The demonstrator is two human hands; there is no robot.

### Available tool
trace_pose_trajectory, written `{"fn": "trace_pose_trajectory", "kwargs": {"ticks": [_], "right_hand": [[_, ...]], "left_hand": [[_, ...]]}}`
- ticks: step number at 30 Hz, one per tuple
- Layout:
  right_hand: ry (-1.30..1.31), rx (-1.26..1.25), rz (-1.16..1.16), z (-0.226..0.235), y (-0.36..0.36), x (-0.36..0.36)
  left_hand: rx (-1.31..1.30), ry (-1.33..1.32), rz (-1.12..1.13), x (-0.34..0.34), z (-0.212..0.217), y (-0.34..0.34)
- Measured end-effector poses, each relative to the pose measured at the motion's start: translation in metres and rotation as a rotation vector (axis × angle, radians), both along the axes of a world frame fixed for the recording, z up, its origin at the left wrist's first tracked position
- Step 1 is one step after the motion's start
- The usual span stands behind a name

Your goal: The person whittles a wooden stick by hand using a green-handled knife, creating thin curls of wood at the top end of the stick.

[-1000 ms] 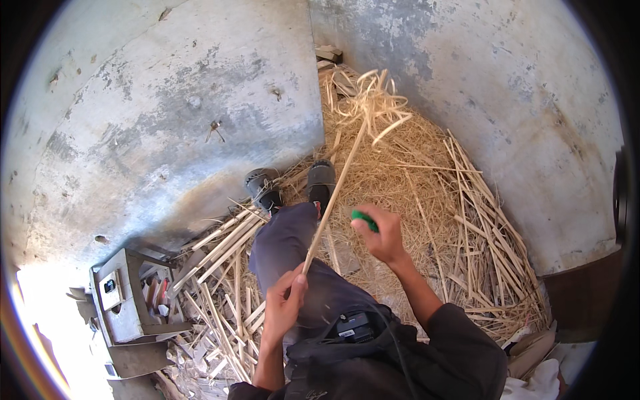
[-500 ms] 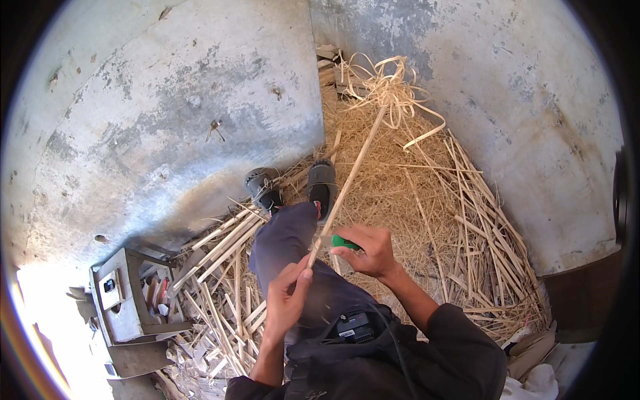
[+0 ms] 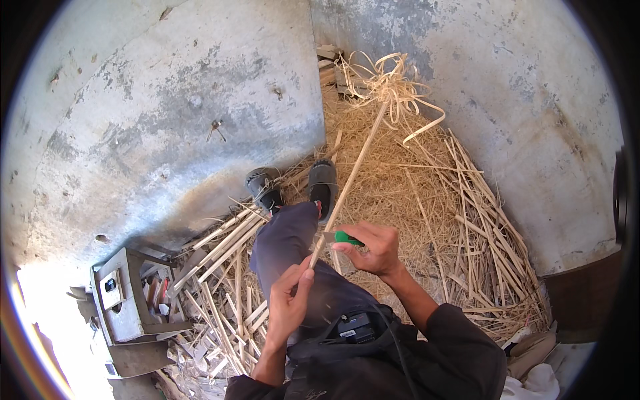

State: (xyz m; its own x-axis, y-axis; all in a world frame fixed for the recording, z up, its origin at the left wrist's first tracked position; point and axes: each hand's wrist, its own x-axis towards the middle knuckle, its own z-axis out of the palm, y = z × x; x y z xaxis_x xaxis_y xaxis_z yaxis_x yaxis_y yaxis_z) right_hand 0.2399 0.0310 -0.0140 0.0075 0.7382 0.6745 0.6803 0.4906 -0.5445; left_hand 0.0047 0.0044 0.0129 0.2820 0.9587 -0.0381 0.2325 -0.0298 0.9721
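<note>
Left hand [image 3: 288, 308] low over the lap, fingers pinched on the near end of a long thin stick [image 3: 347, 183]. Right hand [image 3: 375, 248] just beyond, fingers clenched round a green-handled knife [image 3: 341, 237], blade against the stick. Stick slants up and away past two dark shoes [image 3: 297, 187] to a curly shavings tuft [image 3: 387, 83]. Straw pile [image 3: 413, 193] covers the floor; grey metal box [image 3: 120, 300] at left.
</note>
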Motion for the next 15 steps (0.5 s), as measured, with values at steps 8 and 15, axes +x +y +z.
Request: {"fn": "trace_pose_trajectory", "kwargs": {"ticks": [8,15], "right_hand": [[-0.032,0.002,-0.039,0.0,-0.002,0.001],[-0.027,0.007,-0.052,-0.004,-0.002,0.001]], "left_hand": [[-0.067,-0.017,0.022,-0.001,-0.001,-0.003],[-0.087,-0.038,0.021,-0.003,-0.008,-0.005]]}}
